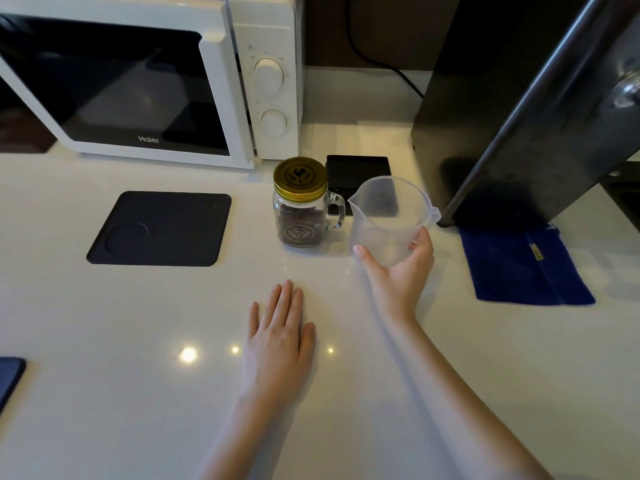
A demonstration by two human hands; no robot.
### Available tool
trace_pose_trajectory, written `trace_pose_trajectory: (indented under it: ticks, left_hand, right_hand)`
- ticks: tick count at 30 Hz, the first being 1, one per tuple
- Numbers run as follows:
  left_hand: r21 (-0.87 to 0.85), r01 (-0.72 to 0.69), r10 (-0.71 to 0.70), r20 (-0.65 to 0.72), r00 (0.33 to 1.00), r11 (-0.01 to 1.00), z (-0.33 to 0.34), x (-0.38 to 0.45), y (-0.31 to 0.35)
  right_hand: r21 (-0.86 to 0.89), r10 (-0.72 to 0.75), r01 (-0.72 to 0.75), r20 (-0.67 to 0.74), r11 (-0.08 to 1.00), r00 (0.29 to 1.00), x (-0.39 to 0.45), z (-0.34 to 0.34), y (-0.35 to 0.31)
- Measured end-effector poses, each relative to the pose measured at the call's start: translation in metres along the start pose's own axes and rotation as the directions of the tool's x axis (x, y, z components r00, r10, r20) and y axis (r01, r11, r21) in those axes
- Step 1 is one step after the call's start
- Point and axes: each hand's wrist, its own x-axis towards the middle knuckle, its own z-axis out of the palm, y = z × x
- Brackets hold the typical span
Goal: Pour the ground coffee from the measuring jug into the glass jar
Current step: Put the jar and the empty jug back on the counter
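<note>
The right hand [398, 271] has its grip clamped around the measuring jug [389, 220], upright with its spout pointing left at the glass jar [301, 206] just beside it, lid on. The left hand [277, 341] lies flat, fingers apart, on the near worktop [138, 341].

Pretty clearly a home kitchen, or a small coffee corner in one. A white Haier microwave [149, 81] with two dials sits far left on a glossy pale tabletop [138, 341]. A gold-lidded glass jar [300, 202] with dark coffee inside stands near a small black scale [358, 174], with a dark rubber mat [159, 228] to the left, a blue cloth [526, 265] on the right, and a dark appliance [502, 109] at far right.
</note>
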Motion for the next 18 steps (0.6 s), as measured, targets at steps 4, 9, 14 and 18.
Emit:
trace_pose_trajectory:
  ticks: [4, 9, 14, 18]
  left_hand:
    - [-0.016, 0.002, -0.002, -0.012, 1.000, 1.000, 0.000, 0.000, 0.000]
    - [-0.003, 0.001, -0.001, -0.003, 1.000, 1.000, 0.000, 0.000, -0.001]
    - [-0.004, 0.001, -0.001, -0.007, 1.000, 1.000, 0.000, 0.000, -0.002]
    - [0.006, -0.003, 0.003, -0.004, 1.000, 1.000, 0.001, 0.000, -0.002]
  right_hand:
    - [-0.014, -0.015, 0.015, -0.031, 1.000, 0.999, 0.002, 0.013, -0.004]
    - [-0.031, -0.036, 0.035, -0.034, 0.999, 0.999, 0.004, 0.017, -0.005]
    - [-0.042, -0.035, 0.033, -0.026, 0.999, 0.999, 0.005, 0.016, -0.006]
    - [-0.066, -0.018, 0.017, -0.010, 0.998, 1.000, 0.005, 0.015, -0.005]
